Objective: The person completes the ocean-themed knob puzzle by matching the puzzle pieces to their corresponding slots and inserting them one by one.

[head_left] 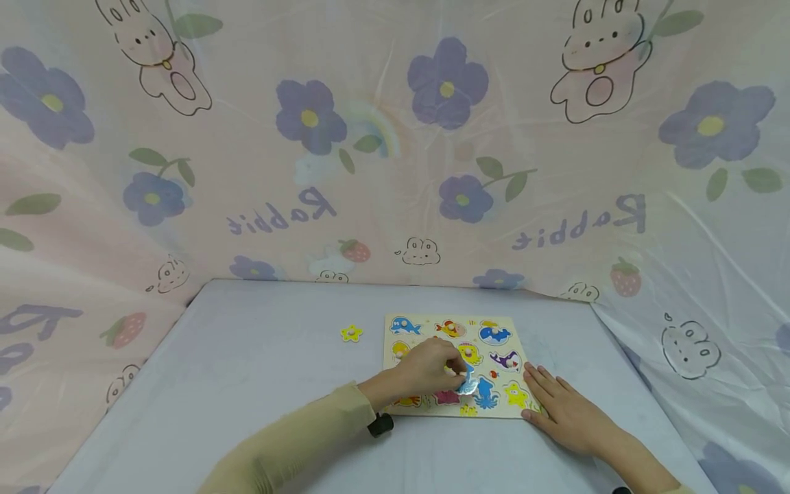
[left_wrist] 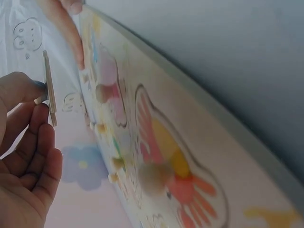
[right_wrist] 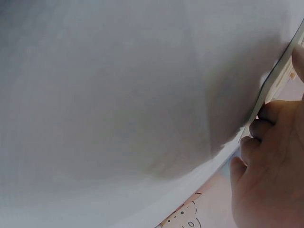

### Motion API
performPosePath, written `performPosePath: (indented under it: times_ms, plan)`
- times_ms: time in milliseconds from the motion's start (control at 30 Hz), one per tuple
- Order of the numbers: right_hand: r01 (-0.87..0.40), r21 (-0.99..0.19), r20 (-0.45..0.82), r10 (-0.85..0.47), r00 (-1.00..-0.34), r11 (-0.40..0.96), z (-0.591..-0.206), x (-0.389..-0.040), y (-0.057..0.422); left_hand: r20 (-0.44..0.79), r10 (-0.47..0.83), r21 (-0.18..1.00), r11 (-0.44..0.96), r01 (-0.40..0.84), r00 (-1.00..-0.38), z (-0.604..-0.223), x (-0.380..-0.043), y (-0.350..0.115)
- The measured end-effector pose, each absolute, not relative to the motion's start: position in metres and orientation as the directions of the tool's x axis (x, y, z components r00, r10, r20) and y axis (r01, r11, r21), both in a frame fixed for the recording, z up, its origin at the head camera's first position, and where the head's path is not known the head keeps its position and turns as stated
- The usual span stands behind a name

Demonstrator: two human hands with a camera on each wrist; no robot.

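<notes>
My left hand (head_left: 432,367) pinches a thin light-blue puzzle piece (head_left: 467,385) above the lower middle of a cream wooden puzzle board (head_left: 511,411). In the left wrist view the piece (left_wrist: 50,90) is seen edge-on, apart from the board; its picture is turned away. My right hand (head_left: 568,415) rests at the board's lower right edge with fingers extended. Sea-animal pieces with small knobs fill much of the board, among them a whale (head_left: 495,334), a blue octopus (head_left: 485,394) and a yellow starfish (head_left: 515,394). My left hand hides the board's middle.
A small yellow star piece (head_left: 352,333) lies on the white tabletop (head_left: 278,357), left of the board. Behind the table hangs a patterned curtain (head_left: 382,171), which also drapes down both sides.
</notes>
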State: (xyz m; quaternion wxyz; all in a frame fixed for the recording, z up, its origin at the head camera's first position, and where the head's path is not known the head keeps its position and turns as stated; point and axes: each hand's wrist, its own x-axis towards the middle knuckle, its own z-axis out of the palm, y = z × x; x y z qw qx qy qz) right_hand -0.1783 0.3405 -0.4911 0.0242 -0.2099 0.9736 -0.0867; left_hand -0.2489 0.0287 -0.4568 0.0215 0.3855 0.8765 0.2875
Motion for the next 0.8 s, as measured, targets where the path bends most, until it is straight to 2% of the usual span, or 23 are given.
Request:
performPosePath:
  times_ms: [233, 800]
  plan:
    - [-0.404, -0.184, -0.011, -0.413, -0.911, 0.896, -0.491, -0.179, 0.342, 0.118, 0.701, 0.471, 0.584, 0.661, -0.704, -0.457, -0.246, 0.048]
    - [-0.429, -0.18, 0.02, -0.433, -0.901, 0.885, -0.492, -0.178, 0.342, 0.032, 0.755, 0.359, 0.602, 0.713, -0.655, -0.466, -0.251, 0.075]
